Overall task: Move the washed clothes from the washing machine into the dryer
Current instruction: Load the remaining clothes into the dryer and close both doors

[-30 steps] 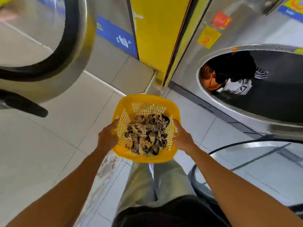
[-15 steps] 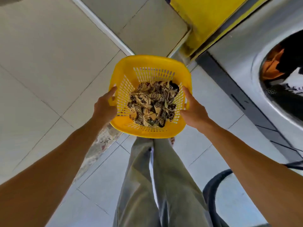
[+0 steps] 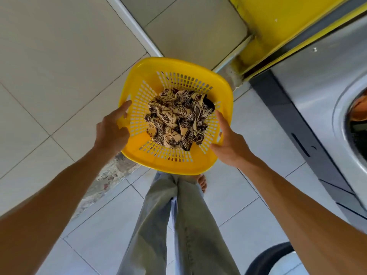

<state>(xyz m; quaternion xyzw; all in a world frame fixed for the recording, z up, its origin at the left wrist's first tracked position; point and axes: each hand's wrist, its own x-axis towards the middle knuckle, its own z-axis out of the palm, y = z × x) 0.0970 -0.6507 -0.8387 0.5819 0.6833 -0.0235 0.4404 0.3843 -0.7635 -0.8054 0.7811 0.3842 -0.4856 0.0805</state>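
Note:
A yellow plastic laundry basket point(image 3: 174, 165) hangs in front of me above the tiled floor. In it lies a crumpled cream and dark brown patterned cloth point(image 3: 176, 120). My left hand point(image 3: 112, 130) holds the basket's left rim, with its thumb lying along the top edge. On the right rim is my right hand point(image 3: 228, 143), thumb on the inner side and fingers hidden under the rim. The steel front of a machine point(image 3: 317, 80) stands at the right. An orange garment point(image 3: 360, 108) shows inside its round opening.
My legs in pale trousers point(image 3: 178, 225) and a bare foot point(image 3: 202, 183) are below the basket. A round machine door point(image 3: 278, 261) juts in at the bottom right. A yellow pillar point(image 3: 278, 22) stands at the top right. Beige and grey floor tiles spread to the left.
My view has tipped down toward the floor. The basket has stayed between both hands and looks closer. The left machine door has left the view and the right machine has slid to the edge.

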